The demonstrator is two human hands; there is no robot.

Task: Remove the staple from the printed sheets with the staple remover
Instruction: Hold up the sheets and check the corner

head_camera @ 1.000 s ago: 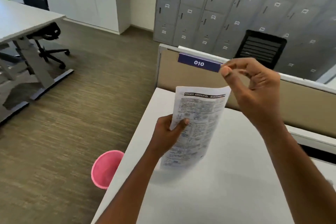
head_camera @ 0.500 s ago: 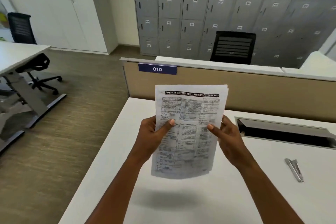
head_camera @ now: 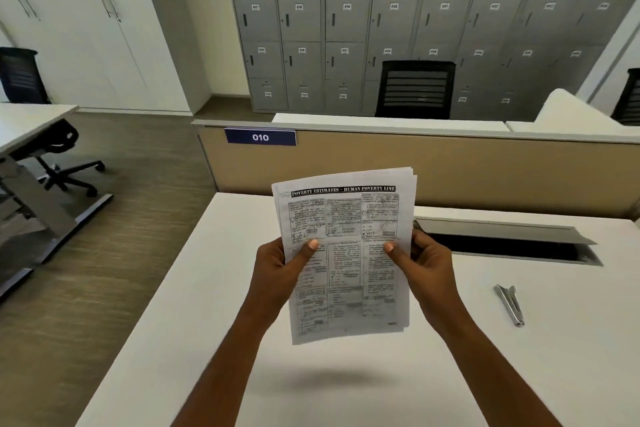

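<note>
The printed sheets [head_camera: 346,246] are held upright above the white desk [head_camera: 450,374], black text facing me. My left hand [head_camera: 280,270] grips their left edge, thumb on the front. My right hand [head_camera: 420,265] grips the right edge the same way. The top edges of the sheets are slightly fanned at the right corner. No staple is visible on them. The metal staple remover [head_camera: 509,303] lies flat on the desk to the right of my right hand, untouched.
A cable tray with a raised grey lid [head_camera: 502,236] is set in the desk behind the remover. A beige partition [head_camera: 450,166] with a blue "010" label closes the far edge. Grey lockers, black chairs and another desk stand around.
My right hand came down from beside the label and took the sheets' right edge. The view swung right, bringing the staple remover into sight. The sheets now stand straighter.
</note>
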